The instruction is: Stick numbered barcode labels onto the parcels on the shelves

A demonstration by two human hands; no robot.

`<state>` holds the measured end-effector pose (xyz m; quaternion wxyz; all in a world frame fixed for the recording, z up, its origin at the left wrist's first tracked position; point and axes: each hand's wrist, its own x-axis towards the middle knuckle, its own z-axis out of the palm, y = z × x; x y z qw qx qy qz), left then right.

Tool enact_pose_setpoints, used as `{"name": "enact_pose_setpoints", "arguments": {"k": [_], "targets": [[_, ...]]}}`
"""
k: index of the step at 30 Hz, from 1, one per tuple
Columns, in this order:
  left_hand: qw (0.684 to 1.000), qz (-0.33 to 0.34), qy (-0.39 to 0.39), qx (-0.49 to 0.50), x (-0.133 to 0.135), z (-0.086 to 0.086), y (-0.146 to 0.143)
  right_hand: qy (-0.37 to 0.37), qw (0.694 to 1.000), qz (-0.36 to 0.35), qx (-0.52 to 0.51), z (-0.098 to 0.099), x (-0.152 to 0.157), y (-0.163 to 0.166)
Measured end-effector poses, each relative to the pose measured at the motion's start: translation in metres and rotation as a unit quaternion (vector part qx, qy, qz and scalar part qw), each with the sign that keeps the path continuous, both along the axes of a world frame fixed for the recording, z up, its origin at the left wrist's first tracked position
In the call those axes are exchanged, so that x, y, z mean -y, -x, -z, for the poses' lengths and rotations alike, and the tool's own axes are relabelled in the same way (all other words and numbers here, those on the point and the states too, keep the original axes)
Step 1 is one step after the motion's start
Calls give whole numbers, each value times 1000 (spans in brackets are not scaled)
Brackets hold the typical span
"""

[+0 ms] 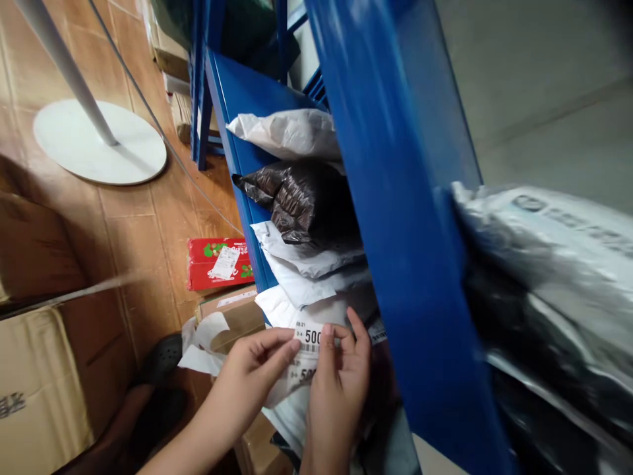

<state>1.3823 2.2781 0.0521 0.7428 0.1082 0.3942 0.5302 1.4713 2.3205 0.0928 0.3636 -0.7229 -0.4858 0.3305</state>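
My left hand [257,366] and my right hand [339,379] are both pinched on a small white label [309,340] printed with the digits 500. A second label strip [301,375] shows just below it. The hands work at the front of a blue shelf [237,99], over a white parcel bag [289,307]. More soft parcels lie on the same shelf: a black plastic bag [301,201] and a white bag [291,132] further back.
A blue upright panel [405,218] of the rack fills the middle. Blurred grey bags [548,277] lie on the right shelf. On the brown floor stand a red box [217,264], cardboard boxes [39,376] and a white round stand base [99,138].
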Motion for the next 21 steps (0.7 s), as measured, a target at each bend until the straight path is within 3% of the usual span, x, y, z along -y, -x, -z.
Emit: {"name": "enact_pose_setpoints", "arguments": {"k": [8, 11, 15, 19, 21], "targets": [[998, -19, 52, 34, -7, -6, 1, 100, 993, -33, -55, -13, 4, -19], [998, -15, 35, -50, -5, -4, 1, 123, 989, -58, -64, -18, 2, -22], [982, 43, -29, -182, 5, 1, -2, 157, 984, -72, -43, -15, 1, -29], [954, 56, 43, -292, 17, 17, -12, 180, 978, -95, -33, -1, 3, -35], [929, 41, 78, -360, 21, 24, -12, 127, 985, -121, -1, 8, 1, -40]]}}
